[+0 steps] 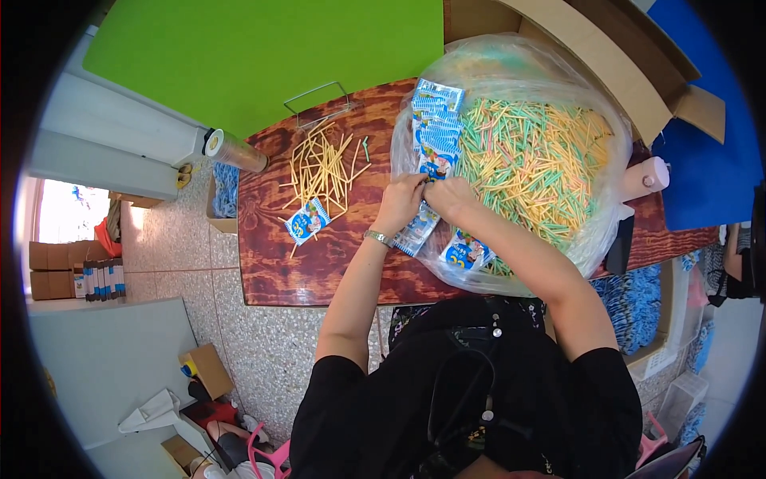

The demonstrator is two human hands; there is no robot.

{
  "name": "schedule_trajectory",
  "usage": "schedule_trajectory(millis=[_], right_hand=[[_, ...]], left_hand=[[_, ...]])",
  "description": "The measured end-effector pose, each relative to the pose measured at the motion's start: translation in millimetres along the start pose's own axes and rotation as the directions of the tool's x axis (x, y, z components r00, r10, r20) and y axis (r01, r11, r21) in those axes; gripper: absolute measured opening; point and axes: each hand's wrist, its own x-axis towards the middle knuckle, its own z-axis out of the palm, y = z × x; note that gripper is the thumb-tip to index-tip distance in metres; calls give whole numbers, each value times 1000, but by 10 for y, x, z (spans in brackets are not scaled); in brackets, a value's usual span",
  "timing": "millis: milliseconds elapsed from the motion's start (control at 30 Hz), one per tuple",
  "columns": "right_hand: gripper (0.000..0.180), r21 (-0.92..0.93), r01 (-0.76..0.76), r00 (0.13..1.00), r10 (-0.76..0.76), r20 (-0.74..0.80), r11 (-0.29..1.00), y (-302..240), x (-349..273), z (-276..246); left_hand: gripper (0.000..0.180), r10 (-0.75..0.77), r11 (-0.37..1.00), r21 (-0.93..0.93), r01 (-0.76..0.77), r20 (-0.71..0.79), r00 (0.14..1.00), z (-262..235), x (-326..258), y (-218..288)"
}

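Note:
My left hand [400, 206] and my right hand [452, 198] meet at the left side of a big clear plastic bag [411, 120]. Both have their fingers closed on a small blue-and-white packet [436, 165]; the fingertips partly cover it. Just beyond lies an overlapping row of similar packets [439, 124], and more packets [416, 231] lie below my hands. Thin yellow, green and pink sticks [550, 156] fill the open bag. Under my right forearm another blue packet [467, 251] rests at the bag's near edge.
Loose yellow sticks [319, 164] and one blue packet [308, 221] lie on the reddish wooden table [271, 267]. At the left edge is a clear cylindrical container [237, 152]. An open cardboard box [590, 48] and a pink bottle [645, 179] stand right. Blue packets fill a box [638, 307] lower right.

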Motion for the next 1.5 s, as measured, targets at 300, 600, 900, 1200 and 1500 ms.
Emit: schedule_trajectory(millis=[300, 600, 900, 1200, 1500], right_hand=[[14, -72, -161, 984, 166, 71, 984, 368, -575, -827], [18, 46, 13, 998, -16, 61, 999, 454, -1073, -550], [32, 589, -16, 931, 226, -285, 808, 1086, 60, -573], [41, 457, -73, 931, 224, -286, 886, 1304, 1351, -556], [36, 294, 136, 967, -61, -249, 946, 1505, 1335, -457]], left_hand=[[17, -52, 996, 75, 57, -58, 997, 47, 42, 143], [21, 12, 946, 323, 23, -106, 994, 268, 291, 149], [54, -23, 986, 159, 55, -195, 981, 128, 95, 147], [90, -87, 989, 106, 102, -137, 987, 216, 246, 79], [97, -147, 979, 125, 158, -95, 985, 164, 340, 85]])
